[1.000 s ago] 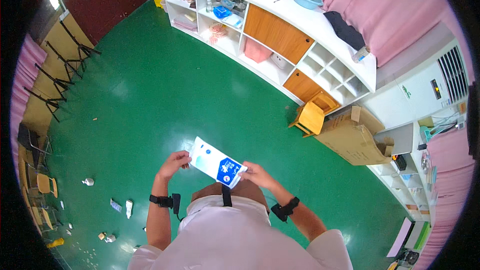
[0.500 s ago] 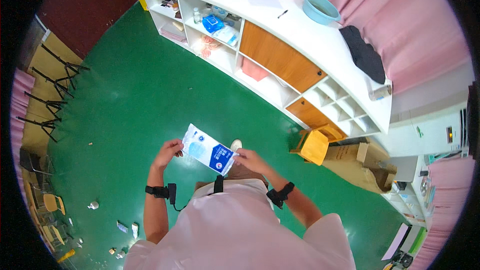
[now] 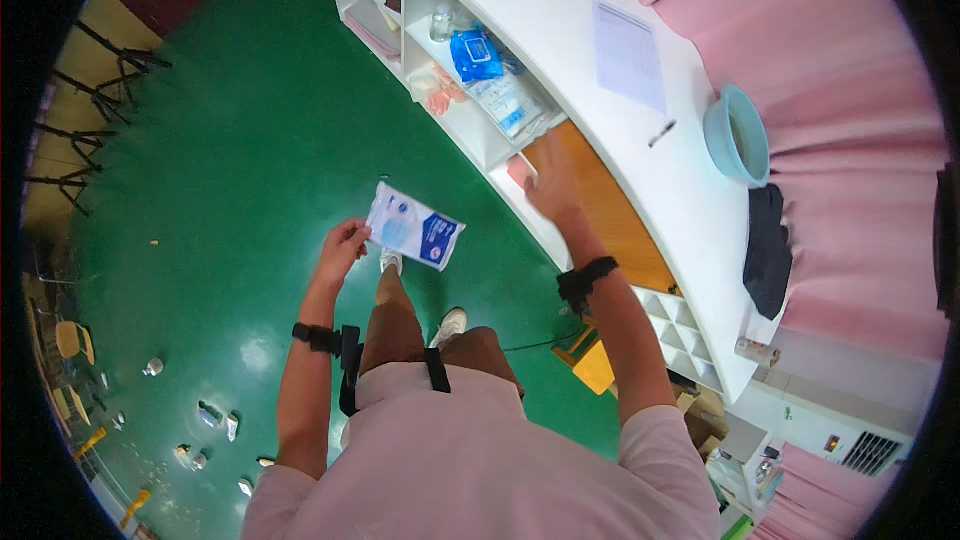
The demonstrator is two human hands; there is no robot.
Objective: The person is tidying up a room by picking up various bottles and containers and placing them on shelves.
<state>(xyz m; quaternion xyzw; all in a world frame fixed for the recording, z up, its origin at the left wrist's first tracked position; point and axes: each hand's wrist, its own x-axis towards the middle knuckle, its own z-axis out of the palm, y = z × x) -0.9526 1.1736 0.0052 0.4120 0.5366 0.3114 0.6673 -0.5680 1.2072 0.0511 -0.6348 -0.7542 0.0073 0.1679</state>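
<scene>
The left hand [image 3: 343,243] pinched a blue-and-white packet [image 3: 413,226], while the right hand [image 3: 552,183], fingers seemingly spread, reached toward the white shelf [image 3: 480,130].

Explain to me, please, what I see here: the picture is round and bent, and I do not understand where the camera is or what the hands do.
The camera sits on a person's head and looks straight down, so you see their pink shirt at the bottom and both forearms coming up from it. The wide lens bends straight edges, which makes the picture round.

The left hand holds a flat white and blue packet by its edge, above the green floor. The right hand holds nothing; it stretches toward the long white shelf unit, near the shelf opening and the wooden door.

On top of the unit lie a sheet of paper, a pen, a light blue bowl and a dark cloth. The shelves hold blue and clear packets.
</scene>
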